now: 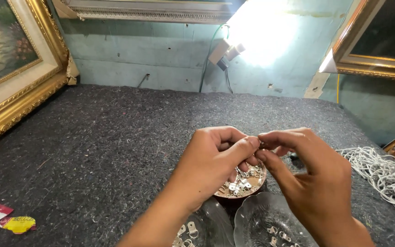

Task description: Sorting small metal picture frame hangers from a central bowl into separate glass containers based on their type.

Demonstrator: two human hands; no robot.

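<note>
Both hands meet just above the small round dish that is heaped with little silver metal hangers. The left hand is curled closed, thumb and forefinger pinched together on a tiny metal piece at the point where the two hands touch. The right hand is closed the same way, its thumb and forefinger nipping that same piece from the other side; the piece is too small and too covered by fingertips to tell its shape.

Nearer to the person than the dish, two clear glass bowls sit side by side: the left glass bowl and the right glass bowl, each holding a few loose hangers. To the right of the dish lies a tangle of white cord. Far to the left of the dish, a gold-framed painting leans up from the dark felt surface, and small red and yellow wrappers lie near the front edge. Beyond the dish, a bright lamp glares on the wall.
</note>
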